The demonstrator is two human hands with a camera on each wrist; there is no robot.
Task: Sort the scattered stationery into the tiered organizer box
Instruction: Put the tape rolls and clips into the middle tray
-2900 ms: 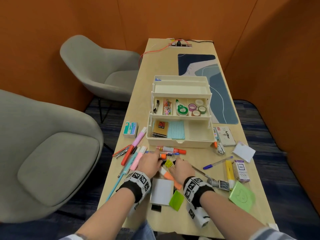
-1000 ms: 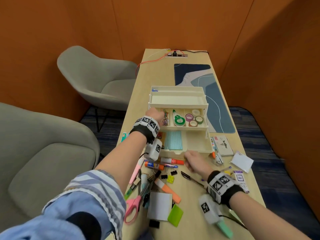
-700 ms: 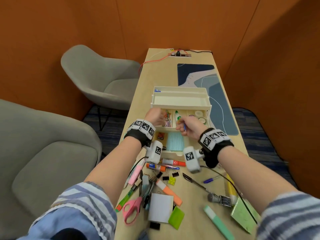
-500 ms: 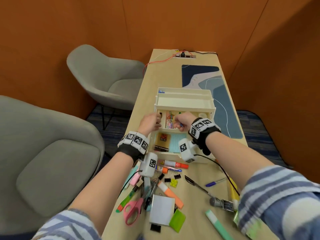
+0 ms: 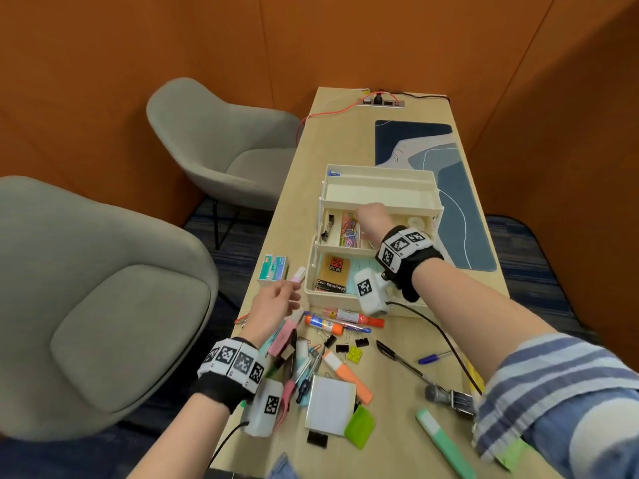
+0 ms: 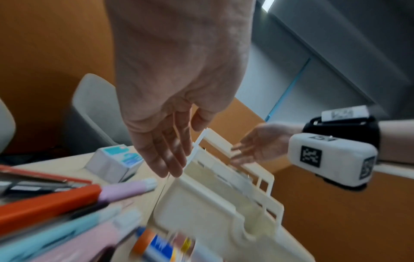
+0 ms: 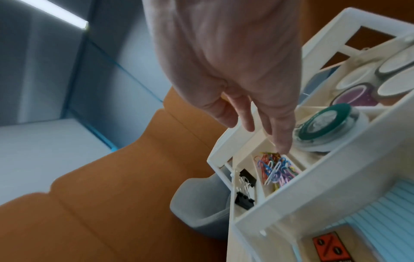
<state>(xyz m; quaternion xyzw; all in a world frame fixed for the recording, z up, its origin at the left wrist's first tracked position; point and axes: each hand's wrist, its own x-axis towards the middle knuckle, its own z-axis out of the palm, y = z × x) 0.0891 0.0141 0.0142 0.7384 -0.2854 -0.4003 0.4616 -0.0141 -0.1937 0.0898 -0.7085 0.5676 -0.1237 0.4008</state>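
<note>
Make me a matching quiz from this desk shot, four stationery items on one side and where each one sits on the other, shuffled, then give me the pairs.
Things:
1. coloured paper clips
2. Coin Envelopes pack
3. glue stick
4. green sticky notes

Places:
A. bottom tray of the organizer box
B. table, just in front of the box
C. middle tier compartment, under the right hand
D. table, near edge, beside the white notepad

Pairs: 1-C, 2-A, 3-B, 4-D
</note>
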